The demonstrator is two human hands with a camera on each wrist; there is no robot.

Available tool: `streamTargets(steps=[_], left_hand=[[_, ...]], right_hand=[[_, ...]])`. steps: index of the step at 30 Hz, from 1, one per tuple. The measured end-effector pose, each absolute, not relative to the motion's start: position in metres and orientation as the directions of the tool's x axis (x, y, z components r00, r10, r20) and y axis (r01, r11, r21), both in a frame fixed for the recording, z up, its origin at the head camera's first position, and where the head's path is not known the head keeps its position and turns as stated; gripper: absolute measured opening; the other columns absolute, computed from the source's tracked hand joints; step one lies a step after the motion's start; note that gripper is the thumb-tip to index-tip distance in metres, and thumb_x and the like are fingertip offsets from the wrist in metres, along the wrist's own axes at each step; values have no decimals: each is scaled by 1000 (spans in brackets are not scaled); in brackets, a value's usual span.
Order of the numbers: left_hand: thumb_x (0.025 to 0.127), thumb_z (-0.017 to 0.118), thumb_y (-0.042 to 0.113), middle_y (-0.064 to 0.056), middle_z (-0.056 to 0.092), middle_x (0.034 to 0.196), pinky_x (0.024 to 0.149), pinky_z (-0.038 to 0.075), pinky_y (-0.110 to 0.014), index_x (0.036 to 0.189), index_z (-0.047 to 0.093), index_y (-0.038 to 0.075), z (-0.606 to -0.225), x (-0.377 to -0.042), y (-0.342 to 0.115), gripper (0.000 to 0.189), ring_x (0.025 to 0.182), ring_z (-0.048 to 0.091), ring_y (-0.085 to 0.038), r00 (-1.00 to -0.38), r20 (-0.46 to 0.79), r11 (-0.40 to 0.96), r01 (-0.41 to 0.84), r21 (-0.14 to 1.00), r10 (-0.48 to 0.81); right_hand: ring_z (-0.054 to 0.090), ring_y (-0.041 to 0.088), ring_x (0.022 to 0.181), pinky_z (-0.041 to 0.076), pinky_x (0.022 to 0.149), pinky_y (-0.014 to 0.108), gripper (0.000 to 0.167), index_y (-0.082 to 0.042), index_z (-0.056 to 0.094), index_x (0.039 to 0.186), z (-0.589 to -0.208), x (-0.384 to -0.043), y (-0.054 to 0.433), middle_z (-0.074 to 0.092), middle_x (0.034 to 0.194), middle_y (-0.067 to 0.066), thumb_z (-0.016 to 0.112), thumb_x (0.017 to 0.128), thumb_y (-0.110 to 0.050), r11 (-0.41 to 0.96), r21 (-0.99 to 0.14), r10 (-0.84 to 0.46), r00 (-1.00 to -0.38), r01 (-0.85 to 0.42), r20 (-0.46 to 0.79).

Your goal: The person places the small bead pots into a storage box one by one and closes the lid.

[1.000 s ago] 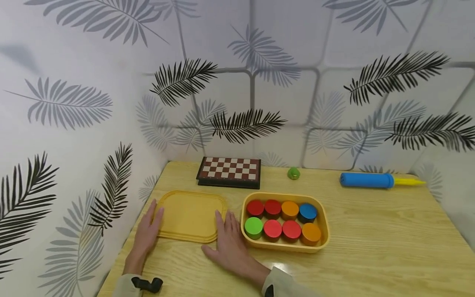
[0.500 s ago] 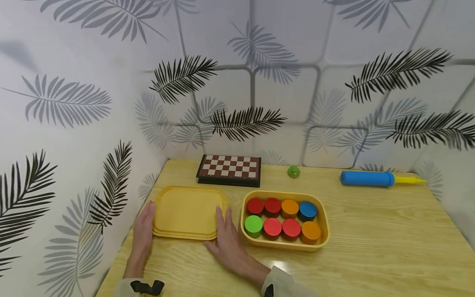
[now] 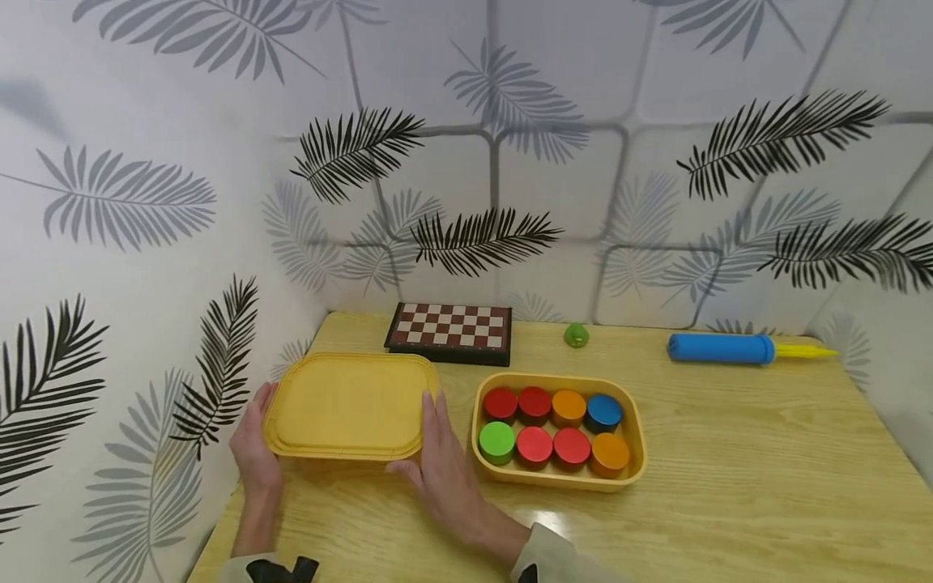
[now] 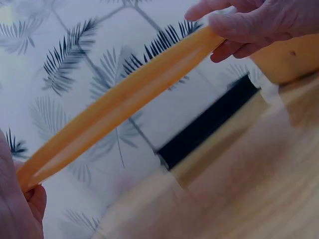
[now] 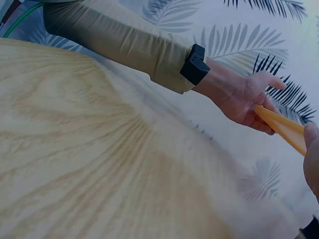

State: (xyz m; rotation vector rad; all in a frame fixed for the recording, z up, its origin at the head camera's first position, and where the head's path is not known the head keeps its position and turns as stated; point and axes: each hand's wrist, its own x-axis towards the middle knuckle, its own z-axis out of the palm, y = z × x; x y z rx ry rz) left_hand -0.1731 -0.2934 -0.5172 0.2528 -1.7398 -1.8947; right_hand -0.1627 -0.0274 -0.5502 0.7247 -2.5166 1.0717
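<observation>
A flat yellow plastic lid [image 3: 350, 405] with rounded corners and a raised rim is held between both hands, lifted off the wooden table. My left hand [image 3: 257, 445] holds its left edge; in the right wrist view this left hand [image 5: 241, 99] has its fingers beneath the edge and its thumb pointing away. My right hand [image 3: 452, 478] grips the opposite end. In the left wrist view the right hand's [image 4: 269, 25] thumb lies over the lid [image 4: 119, 99] and its fingers curl below. The underside is out of sight in the head view.
Right of the hands stands a yellow tub [image 3: 557, 478] with several round coloured caps. Behind are a folded chessboard [image 3: 452, 332], a small green figure [image 3: 576, 335] and a blue hand pump [image 3: 722, 349]. A leaf-patterned wall [image 3: 561, 186] borders the table [image 3: 743, 470].
The yellow lid has risen from the table and shifted left. My left hand has moved outward and under its edge, while the right hand has stayed close to its place at the other end.
</observation>
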Motion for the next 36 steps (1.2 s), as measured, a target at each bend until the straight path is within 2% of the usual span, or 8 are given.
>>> streamTargets(steps=[8, 13, 16, 24, 27, 31, 34, 36], left_hand=[[115, 34, 37, -10, 63, 146, 105, 50, -21, 151, 53, -1, -482, -172, -272, 55, 139, 55, -20, -766, 365, -178, 521, 835, -528], [113, 24, 49, -6, 53, 157, 112, 43, -22, 158, 43, 2, -468, -167, -249, 68, 146, 46, -17, -803, 417, -232, 543, 807, -426], [114, 16, 45, -9, 43, 165, 118, 36, -24, 162, 33, 0, -465, -167, -232, 68, 152, 37, -19, -810, 469, -260, 566, 782, -352], [112, 20, 9, -22, 20, 171, 127, 22, -28, 164, 22, -2, -466, -174, -182, 54, 160, 18, -24, -706, 674, -107, 704, 703, -216], [112, 23, 3, -21, 18, 172, 126, 26, -29, 165, 20, -1, -464, -176, -164, 53, 159, 22, -26, -672, 727, -37, 738, 674, -142], [110, 35, -5, -25, 20, 170, 125, 30, -33, 164, 20, -6, -462, -181, -140, 56, 157, 27, -30, -602, 796, 27, 796, 604, -61], [108, 44, -2, -28, 24, 168, 127, 26, -38, 161, 24, -9, -462, -186, -123, 57, 157, 24, -35, -557, 830, 78, 827, 557, -28], [109, 49, 5, -28, 29, 166, 128, 24, -41, 159, 27, -10, -462, -189, -114, 57, 157, 26, -37, -538, 843, 100, 838, 536, -9]], right_hand=[[29, 39, 155, 38, 118, 59, 104, -4, 8, 168, -512, -164, -17, 16, 173, 21, 33, 96, -76, 620, -543, -243, -797, -566, 553], [38, 42, 149, 39, 116, 62, 106, -2, 12, 166, -497, -167, 1, 27, 170, 21, 28, 96, -80, 611, -562, -134, -773, -557, 620], [45, 42, 140, 40, 113, 64, 105, -4, 10, 167, -490, -171, 15, 34, 165, 20, 28, 97, -80, 557, -603, -47, -747, -571, 663], [42, 44, 124, 31, 97, 57, 94, 11, 23, 155, -470, -183, 64, 41, 146, 29, 23, 105, -69, 581, -457, 70, -518, -674, 853], [41, 45, 122, 30, 99, 56, 91, 12, 21, 155, -464, -183, 89, 43, 140, 31, 23, 107, -65, 595, -439, 53, -513, -673, 857], [48, 42, 119, 33, 111, 47, 86, 7, 15, 159, -460, -182, 122, 44, 135, 32, 27, 108, -61, 551, -503, 53, -573, -666, 818], [58, 31, 97, 48, 91, 35, 80, 4, 14, 161, -456, -181, 145, 49, 132, 28, 29, 110, -56, 564, -533, 84, -599, -630, 797], [56, 22, 72, 49, 66, 32, 78, 3, 12, 162, -453, -179, 158, 53, 130, 26, 30, 111, -53, 600, -535, 97, -610, -595, 786]])
